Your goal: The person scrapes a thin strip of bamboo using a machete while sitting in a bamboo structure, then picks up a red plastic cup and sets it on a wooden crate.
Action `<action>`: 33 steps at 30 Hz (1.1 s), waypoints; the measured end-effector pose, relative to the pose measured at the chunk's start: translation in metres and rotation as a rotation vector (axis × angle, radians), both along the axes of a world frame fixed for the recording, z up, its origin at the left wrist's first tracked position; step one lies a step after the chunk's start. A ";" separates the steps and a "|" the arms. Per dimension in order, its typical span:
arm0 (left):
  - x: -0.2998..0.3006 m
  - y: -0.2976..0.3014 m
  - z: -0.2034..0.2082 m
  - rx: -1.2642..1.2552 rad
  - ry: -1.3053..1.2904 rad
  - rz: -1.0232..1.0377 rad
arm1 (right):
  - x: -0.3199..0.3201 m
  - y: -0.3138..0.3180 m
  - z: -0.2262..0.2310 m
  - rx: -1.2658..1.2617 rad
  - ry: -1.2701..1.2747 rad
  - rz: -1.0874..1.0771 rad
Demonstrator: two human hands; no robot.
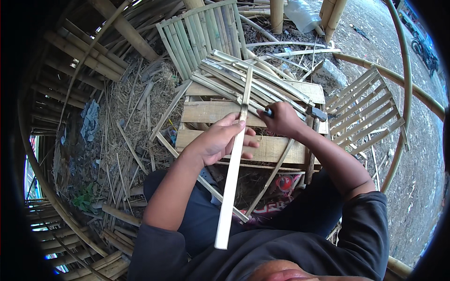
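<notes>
A long, pale split-bamboo strip (230,196) runs from near my chest out over the low slatted table. My left hand (220,138) grips it near its middle, thumb pressed on top and the other fingers loosely curled beneath. A dark joint mark shows on the strip just beyond the thumb. My right hand (283,121) is closed in a fist to the right of the strip. From the fist pokes the dark, blue-tinged end of a tool handle (268,112); the rest of it is hidden by the fingers.
Several bamboo strips (225,70) lie piled on the wooden slatted table (206,111). A hammer (316,113) rests at its right edge. Slatted bamboo panels stand behind (201,35) and at right (368,110). A concrete block (329,74) sits beyond; bamboo scraps litter the ground at left.
</notes>
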State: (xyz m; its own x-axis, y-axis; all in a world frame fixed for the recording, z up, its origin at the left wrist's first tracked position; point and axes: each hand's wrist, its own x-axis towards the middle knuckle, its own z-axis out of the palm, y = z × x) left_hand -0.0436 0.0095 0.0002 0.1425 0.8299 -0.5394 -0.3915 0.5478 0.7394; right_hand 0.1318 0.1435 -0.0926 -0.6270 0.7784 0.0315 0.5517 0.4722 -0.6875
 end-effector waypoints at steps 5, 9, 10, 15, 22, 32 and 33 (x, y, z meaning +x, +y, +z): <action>-0.017 0.002 -0.027 -0.028 -0.009 -0.032 | -0.007 -0.002 0.021 -0.108 -0.014 -0.029; -0.012 0.008 -0.023 -0.027 0.022 -0.063 | -0.002 0.000 0.000 0.036 0.071 0.085; -0.013 0.008 -0.022 -0.003 0.022 -0.090 | -0.003 -0.002 0.000 0.035 0.072 0.086; -0.012 0.006 -0.021 -0.042 0.004 -0.061 | -0.004 -0.008 0.005 0.139 0.033 0.119; 0.002 -0.002 -0.013 -0.071 0.346 -0.060 | -0.012 -0.007 0.000 0.213 0.028 0.086; -0.015 -0.005 0.002 -0.016 0.339 -0.002 | -0.021 0.032 -0.018 0.511 0.023 -0.026; -0.016 -0.005 0.004 0.003 0.334 0.002 | -0.021 0.037 -0.019 0.529 0.020 -0.047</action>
State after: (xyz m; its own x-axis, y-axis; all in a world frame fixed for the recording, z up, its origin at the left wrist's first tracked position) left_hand -0.0596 0.0045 0.0042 -0.0434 0.8318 -0.5534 -0.1282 0.5447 0.8288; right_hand 0.1108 0.1810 -0.1116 -0.5870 0.6802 0.4390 0.5700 0.7323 -0.3726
